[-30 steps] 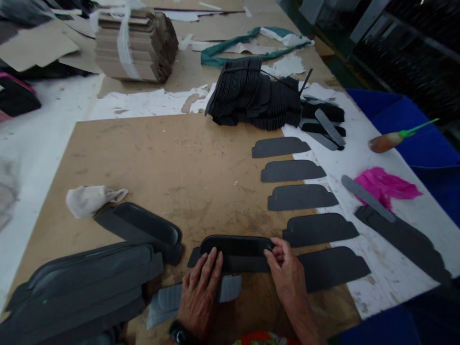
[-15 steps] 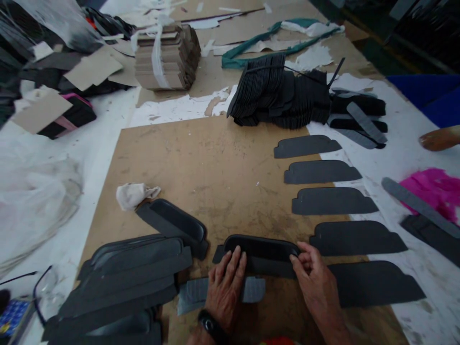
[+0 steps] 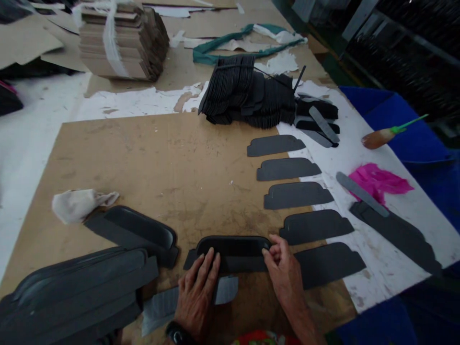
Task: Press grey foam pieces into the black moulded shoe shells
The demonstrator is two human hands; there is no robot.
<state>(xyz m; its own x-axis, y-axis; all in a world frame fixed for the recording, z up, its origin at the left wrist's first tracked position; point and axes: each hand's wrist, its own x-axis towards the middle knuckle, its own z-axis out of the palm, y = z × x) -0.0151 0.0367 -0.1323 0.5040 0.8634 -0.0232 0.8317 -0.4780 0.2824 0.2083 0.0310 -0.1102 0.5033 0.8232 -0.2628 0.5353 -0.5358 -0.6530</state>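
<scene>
A black panel with a raised, rounded ridge (image 3: 239, 247) lies near the front of the brown board. My left hand (image 3: 197, 293), wearing a dark wristband, rests on its left part with fingers stretched out flat. At the panel's right end, my right hand (image 3: 285, 270) pinches the edge between thumb and fingers. A grey strip (image 3: 227, 290) lies partly hidden under my left hand. Just left is another ridged panel (image 3: 138, 232), at an angle, beside a stack of similar dark panels (image 3: 82, 282). Flat dark pieces (image 3: 325, 263) lie in a column to the right.
Behind stands a bundle of thin black pieces (image 3: 247, 93), with a tied cardboard stack (image 3: 118, 43) at back left. A white cloth (image 3: 81, 205) lies left. On the right are pink cloth (image 3: 377, 182), a brown bottle with green nozzle (image 3: 377, 139) and blue bins (image 3: 381, 105).
The view has swung to the right, so everything appears farther left. My hands keep their places on the ridged panel, the left flat and the right pinching its end.
</scene>
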